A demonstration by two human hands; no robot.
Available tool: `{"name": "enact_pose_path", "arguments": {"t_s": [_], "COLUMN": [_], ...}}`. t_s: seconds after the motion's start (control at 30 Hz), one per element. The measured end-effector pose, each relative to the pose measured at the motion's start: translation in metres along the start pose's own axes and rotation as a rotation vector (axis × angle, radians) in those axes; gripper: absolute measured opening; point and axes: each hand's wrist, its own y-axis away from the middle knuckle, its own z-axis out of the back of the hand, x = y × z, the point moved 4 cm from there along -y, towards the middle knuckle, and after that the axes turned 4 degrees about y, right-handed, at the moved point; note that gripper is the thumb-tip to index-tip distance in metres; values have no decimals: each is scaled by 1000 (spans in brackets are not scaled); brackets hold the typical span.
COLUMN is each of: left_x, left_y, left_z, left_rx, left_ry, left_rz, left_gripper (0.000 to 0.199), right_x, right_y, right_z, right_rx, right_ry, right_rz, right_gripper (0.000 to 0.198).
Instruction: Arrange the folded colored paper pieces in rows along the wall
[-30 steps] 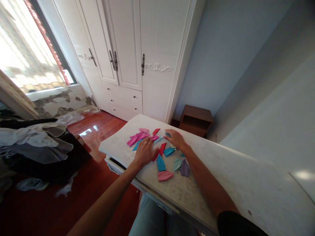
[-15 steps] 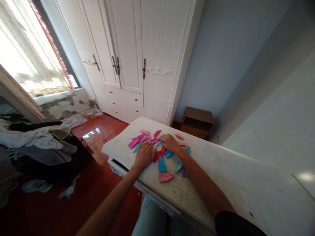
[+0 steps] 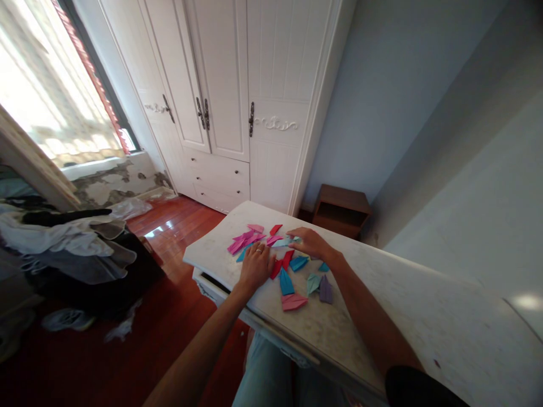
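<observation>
Folded paper pieces in many colours lie spread over the white tabletop. My left hand (image 3: 257,265), with a ring on one finger, rests palm down among them, fingers stretched out. Magenta pieces (image 3: 241,242) are just beyond its fingertips, and a red piece (image 3: 276,268) touches or nearly touches its thumb side. My right hand (image 3: 313,243) reaches over the far side, fingers apart, beside a pale blue piece (image 3: 281,242); whether it touches it I cannot tell. Nearer me lie a blue piece (image 3: 286,281), a pink piece (image 3: 294,302), a mint piece (image 3: 313,283) and a purple piece (image 3: 326,290).
The white table (image 3: 382,305) stretches away to the right, with a partly open drawer (image 3: 212,281) at its left front. Behind stand a white wardrobe (image 3: 220,85) and a brown open cabinet (image 3: 341,208). Clothes (image 3: 68,237) are heaped on the left.
My right hand has moved to the right, uncovering pale blue pieces. The pink pieces on the right are now hidden by it, and the purple piece shows fully. My left hand stays about in place.
</observation>
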Motion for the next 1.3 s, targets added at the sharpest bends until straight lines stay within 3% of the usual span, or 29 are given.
{"name": "enact_pose_path", "arguments": {"t_s": [0.17,0.43,0.53,0.67,0.77,0.97,1.1,1.3], "left_x": [0,-1,-1,-2,-7,-24,-25,-9], "left_y": [0,0,0,-1,1,14,23,40], "left_z": [1,3,3,4,8,16,16,20], "left_rx": [-3,-15,-9,-12,26,153,149,114], "left_ry": [13,41,52,114,197,245,178,143], "left_rz": [-4,-22,-38,-69,-149,-311,-252,-154], "left_gripper": [27,25,25,25,28,33,36,40], "right_x": [-15,-58,-72,-85,-90,-77,-41,28], "right_y": [8,43,58,71,74,68,58,55], "right_z": [22,67,72,65,60,60,50,11], "right_rx": [56,-20,74,273,341,313,324,316], "right_ry": [-115,189,256,211,174,147,79,-10], "right_rz": [-168,-623,-795,-852,-847,-715,-510,-146], "right_gripper": [47,35,33,21,20,32,35,37]}}
